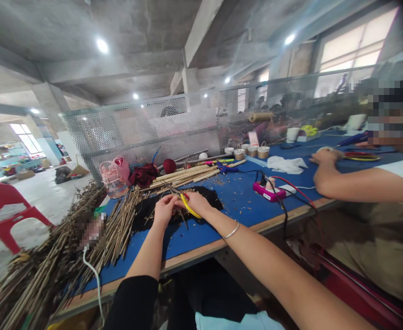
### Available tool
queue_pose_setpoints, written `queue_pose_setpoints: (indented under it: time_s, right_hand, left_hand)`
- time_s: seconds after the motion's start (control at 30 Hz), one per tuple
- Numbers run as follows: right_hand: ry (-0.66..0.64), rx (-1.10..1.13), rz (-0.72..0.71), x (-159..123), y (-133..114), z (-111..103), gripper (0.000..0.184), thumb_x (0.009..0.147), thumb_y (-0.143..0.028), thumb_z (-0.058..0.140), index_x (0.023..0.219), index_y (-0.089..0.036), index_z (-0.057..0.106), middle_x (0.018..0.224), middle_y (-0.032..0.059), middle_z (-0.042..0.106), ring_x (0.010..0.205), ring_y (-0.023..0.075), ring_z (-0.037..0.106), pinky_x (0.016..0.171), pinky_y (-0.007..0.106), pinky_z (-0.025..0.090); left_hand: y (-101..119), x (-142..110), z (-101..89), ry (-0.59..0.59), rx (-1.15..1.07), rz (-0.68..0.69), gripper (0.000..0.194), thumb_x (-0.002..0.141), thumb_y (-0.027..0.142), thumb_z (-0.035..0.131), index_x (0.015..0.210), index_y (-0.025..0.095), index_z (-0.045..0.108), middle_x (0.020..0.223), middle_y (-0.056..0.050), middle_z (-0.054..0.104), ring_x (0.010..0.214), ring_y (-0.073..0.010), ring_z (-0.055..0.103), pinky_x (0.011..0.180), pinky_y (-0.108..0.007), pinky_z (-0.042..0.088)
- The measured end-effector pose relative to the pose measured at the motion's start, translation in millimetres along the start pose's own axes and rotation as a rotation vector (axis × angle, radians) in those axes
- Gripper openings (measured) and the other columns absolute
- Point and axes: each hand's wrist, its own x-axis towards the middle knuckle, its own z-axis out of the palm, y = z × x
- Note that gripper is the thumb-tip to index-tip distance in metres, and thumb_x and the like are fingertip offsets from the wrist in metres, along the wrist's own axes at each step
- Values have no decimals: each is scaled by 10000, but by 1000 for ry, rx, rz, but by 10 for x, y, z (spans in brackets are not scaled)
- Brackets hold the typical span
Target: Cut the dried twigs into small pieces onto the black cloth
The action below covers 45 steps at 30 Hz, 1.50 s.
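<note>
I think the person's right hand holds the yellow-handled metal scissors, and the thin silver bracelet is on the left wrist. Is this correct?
Not quite: the head view shows the thin silver bracelet on the right wrist, not the left. The right hand does hold the yellow-handled metal scissors.

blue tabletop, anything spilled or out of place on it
Yes: small pale chips lie scattered on the blue tabletop, right of the black cloth, so they look strayed off it. Farther back, a white cloth lies crumpled. Nothing looks clearly damaged.
</note>
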Motion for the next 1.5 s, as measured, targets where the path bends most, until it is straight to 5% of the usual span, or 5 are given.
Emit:
queue_pose_setpoints:
  time_s: [0.47,0.77,1.13,1.5]
  right_hand:
    - [-53,16,-13,30,11,8,550,717,-696,436,918,-233,653,864,59,680,766,197,624,586,227,395]
    - [-15,-98,-21,-42,-56,-16,670,664,-723,481,1055,-182,538,942,101,653,879,243,616,688,266,402]
    - [36,-38,1,-14,-23,-5,593,692,-704,473,985,-191,522,911,81,647,844,219,611,641,255,366]
    - [42,-40,14,-5,-28,-10,602,692,-741,416,923,-201,552,860,74,651,803,212,611,604,247,358]
  left_hand:
    - [15,-13,12,32,-8,2,324,618,431,663,766,161,564,561,33,552,434,-68,477,366,-152,285]
    - [-31,31,2,49,2,44,330,596,423,693,727,155,551,601,10,594,448,-60,472,414,-159,342]
    - [-6,-7,13,-7,-68,-36,422,613,405,685,947,151,647,740,-34,649,502,-78,521,425,-171,391]
    - [-6,-3,4,-29,-48,-39,459,628,416,672,997,144,653,656,-25,635,492,-91,530,373,-158,321]
